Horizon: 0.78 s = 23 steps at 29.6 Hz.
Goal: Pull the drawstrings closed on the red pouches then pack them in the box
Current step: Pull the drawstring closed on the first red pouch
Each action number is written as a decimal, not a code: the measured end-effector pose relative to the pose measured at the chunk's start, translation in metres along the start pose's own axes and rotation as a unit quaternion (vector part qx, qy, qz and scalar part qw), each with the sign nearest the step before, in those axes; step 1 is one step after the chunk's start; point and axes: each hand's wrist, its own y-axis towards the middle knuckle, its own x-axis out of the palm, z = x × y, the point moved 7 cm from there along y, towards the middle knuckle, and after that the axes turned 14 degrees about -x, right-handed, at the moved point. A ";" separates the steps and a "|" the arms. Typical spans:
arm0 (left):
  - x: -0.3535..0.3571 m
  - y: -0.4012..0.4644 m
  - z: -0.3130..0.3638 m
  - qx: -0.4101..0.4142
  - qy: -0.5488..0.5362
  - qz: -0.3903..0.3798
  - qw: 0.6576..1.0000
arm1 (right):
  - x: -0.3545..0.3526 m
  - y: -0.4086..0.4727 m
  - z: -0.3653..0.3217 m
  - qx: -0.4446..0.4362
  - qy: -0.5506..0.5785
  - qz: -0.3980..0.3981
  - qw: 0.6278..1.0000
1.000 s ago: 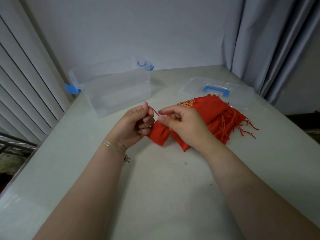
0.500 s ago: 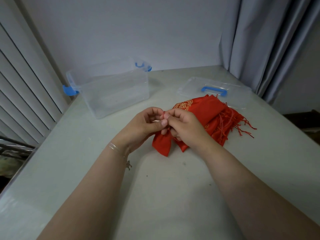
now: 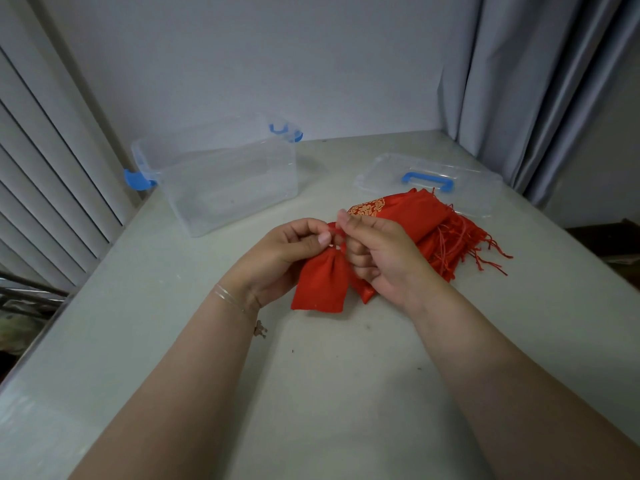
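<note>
Left hand [image 3: 280, 251] and right hand [image 3: 377, 251] both curled, pinching drawstring [image 3: 337, 231] at gathered neck of red pouch [image 3: 323, 282].

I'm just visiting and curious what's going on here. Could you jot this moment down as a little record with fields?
Activity: closing a drawstring pouch
Left hand: pinches the gathered neck of the red pouch
Right hand: pinches the same neck from the other side
Pouch state: mouth bunched together, body resting on the table
Waiting pile: more red pouches with loose strings, behind the right hand
Box: clear, blue latches, open, no pouches inside
Lid: off, lying beyond the pile
</note>
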 end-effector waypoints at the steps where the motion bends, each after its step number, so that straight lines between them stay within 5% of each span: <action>1: 0.002 -0.001 0.000 0.000 -0.014 -0.011 1.000 | -0.001 0.000 0.001 0.006 0.005 0.006 1.000; 4: 0.006 -0.003 0.000 -0.018 0.006 -0.022 1.000 | -0.005 -0.001 -0.001 0.015 0.026 0.029 0.999; 10: -0.003 0.000 -0.003 -0.034 0.231 0.111 0.966 | -0.020 0.001 -0.012 -0.018 0.117 0.131 0.984; 15: 0.018 -0.004 -0.003 -0.008 0.378 0.062 0.924 | -0.004 -0.001 -0.024 -0.064 0.159 0.082 0.982; 19: 0.030 -0.004 -0.005 0.007 0.430 0.064 0.901 | 0.007 -0.004 -0.024 -0.087 0.123 0.048 0.988; 23: 0.020 -0.004 0.000 0.012 0.318 0.122 0.940 | 0.007 -0.003 -0.026 -0.107 -0.083 0.016 0.991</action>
